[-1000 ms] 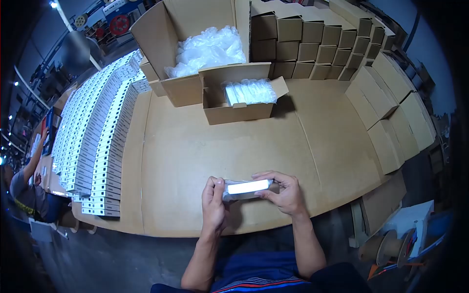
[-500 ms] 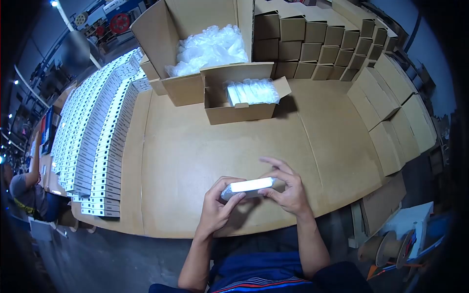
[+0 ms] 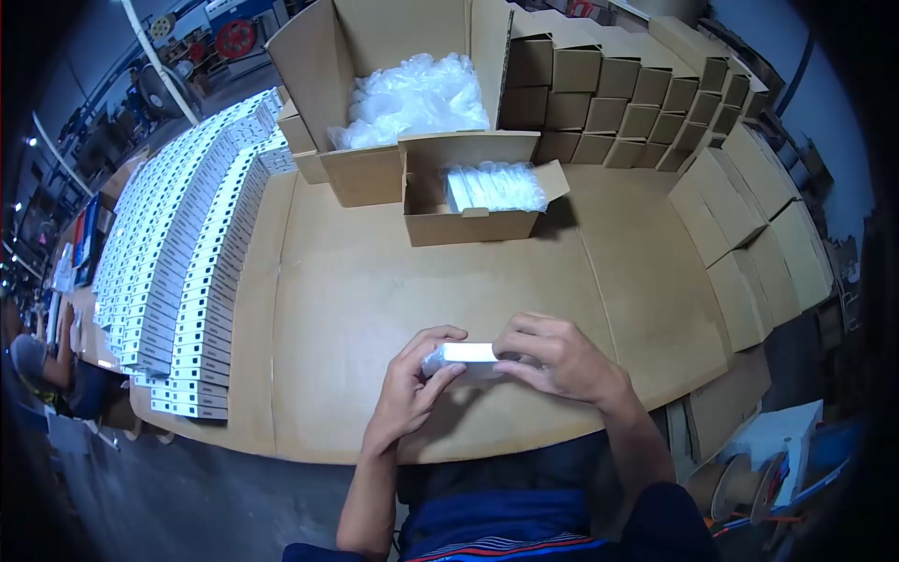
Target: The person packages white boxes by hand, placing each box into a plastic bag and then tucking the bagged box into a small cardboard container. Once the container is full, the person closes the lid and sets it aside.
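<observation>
Gripped a plastic-sleeved white carton [image 3: 468, 352] at either end with left hand [image 3: 407, 389] and right hand [image 3: 559, 361], above the near part of a brown counter [image 3: 431, 290]. Had long rows of white boxes [image 3: 197, 304] down its left side, kraft boxes [image 3: 791, 244] along its right. Faced a large open box [image 3: 367, 183] of clear wrap [image 3: 412, 101] and a smaller open box [image 3: 459, 230]. Worked in a dim room with grey floor [image 3: 206, 496], another person [image 3: 56, 367] off left.

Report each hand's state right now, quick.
Left hand: holding the left end of the small white box, thumb on its near side.
Right hand: fingers curled, gripping the same box's right end.
</observation>
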The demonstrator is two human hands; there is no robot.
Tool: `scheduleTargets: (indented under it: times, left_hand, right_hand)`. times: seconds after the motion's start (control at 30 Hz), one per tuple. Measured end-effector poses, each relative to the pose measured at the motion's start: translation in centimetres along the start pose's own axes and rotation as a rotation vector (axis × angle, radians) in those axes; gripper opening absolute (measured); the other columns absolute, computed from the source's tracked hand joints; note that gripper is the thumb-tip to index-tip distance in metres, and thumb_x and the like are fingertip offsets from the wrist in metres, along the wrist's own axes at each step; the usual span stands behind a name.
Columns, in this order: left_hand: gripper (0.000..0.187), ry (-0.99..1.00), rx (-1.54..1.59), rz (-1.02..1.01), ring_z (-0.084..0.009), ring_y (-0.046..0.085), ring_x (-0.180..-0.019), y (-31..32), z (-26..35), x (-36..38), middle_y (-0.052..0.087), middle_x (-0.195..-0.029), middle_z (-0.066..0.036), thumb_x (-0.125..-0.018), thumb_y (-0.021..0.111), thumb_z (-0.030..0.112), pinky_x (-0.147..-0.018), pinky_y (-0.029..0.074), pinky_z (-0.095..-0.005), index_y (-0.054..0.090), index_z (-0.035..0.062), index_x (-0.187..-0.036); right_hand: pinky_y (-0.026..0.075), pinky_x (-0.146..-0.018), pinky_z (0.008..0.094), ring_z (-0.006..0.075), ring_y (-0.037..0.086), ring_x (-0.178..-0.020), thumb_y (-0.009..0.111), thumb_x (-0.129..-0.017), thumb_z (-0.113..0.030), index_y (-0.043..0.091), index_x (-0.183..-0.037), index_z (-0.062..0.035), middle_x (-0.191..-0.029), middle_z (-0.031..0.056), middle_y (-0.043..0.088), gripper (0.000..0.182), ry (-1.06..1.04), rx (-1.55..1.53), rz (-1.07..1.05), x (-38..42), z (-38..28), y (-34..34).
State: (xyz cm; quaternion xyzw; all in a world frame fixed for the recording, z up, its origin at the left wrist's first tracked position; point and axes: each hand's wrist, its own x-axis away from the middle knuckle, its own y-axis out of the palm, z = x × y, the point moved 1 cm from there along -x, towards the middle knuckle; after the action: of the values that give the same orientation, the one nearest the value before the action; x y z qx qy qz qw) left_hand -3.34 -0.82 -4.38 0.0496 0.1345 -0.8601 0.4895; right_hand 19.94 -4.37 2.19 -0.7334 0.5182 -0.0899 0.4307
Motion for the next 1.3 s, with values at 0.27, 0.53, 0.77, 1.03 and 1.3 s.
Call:
scheduleTargets:
  times: [0.27, 0.53, 0.77, 1.03, 1.3]
  left_hand:
    - [0.027, -0.025, 0.080, 0.028, -0.0167, 0.062, -0.104, -1.7, -1.3, -3.0, 0.063, -0.122, -0.010, -0.101, 0.064, 0.012, -0.088, 0.051, -0.0294, 0.063, -0.0004, -0.124]
    - [0.063, -0.045, -0.535, 0.094, -0.0410, 0.054, -0.128, -5.7, -1.0, -8.6, 0.046, -0.146, -0.025, -0.101, 0.063, 0.024, -0.107, 0.048, -0.0443, 0.037, 0.0080, -0.156]
    - [0.078, 0.028, -0.997, 0.121, -0.0415, 0.059, -0.110, -5.9, -3.7, -12.0, 0.052, -0.136, -0.023, -0.095, 0.069, 0.027, -0.093, 0.053, -0.0504, 0.030, 0.0113, -0.160]
    - [0.082, 0.044, -1.117, 0.103, -0.0333, 0.062, -0.102, -5.9, -5.0, -12.1, 0.059, -0.127, -0.016, -0.090, 0.072, 0.031, -0.080, 0.055, -0.0457, 0.033, 0.0085, -0.160]
    - [0.088, -0.053, -1.171, 0.008, -0.0310, 0.065, -0.094, -6.0, -4.0, -12.2, 0.066, -0.111, -0.014, -0.089, 0.073, 0.033, -0.077, 0.058, -0.0437, 0.030, 0.0050, -0.160]
  right_hand:
    - [0.053, -0.074, 0.0443, 0.0367, 0.067, -0.083, 0.076, -0.085, -0.008, 0.067, -0.105, -0.0023, -0.093, 0.0166, 0.066, 0.023, 0.036, 0.033, -0.089, -4.2, 0.0, -2.2]
    - [0.050, -0.055, 0.0256, 0.0129, 0.061, -0.062, 0.079, -0.081, 0.001, 0.067, -0.091, 0.0013, -0.081, 0.0078, 0.065, 0.015, 0.125, 0.148, 0.495, -10.4, 2.1, -2.6]
    - [0.053, -0.055, 0.0365, 0.0240, 0.065, -0.059, 0.073, -0.087, -0.001, 0.064, -0.101, -0.0003, -0.089, 0.0136, 0.062, 0.017, 0.168, 0.181, 0.839, -15.8, 5.4, 2.4]
    - [0.055, -0.063, 0.0467, 0.0399, 0.067, -0.075, 0.073, -0.086, -0.003, 0.064, -0.105, -0.0014, -0.093, 0.0176, 0.063, 0.021, 0.265, 0.346, 0.680, -16.0, 8.9, 4.5]
    - [0.054, -0.064, 0.0529, 0.0440, 0.068, -0.075, 0.069, -0.089, -0.007, 0.063, -0.093, 0.0006, -0.091, 0.0199, 0.061, 0.010, 0.445, 0.497, 0.533, -17.7, 10.5, 5.7]
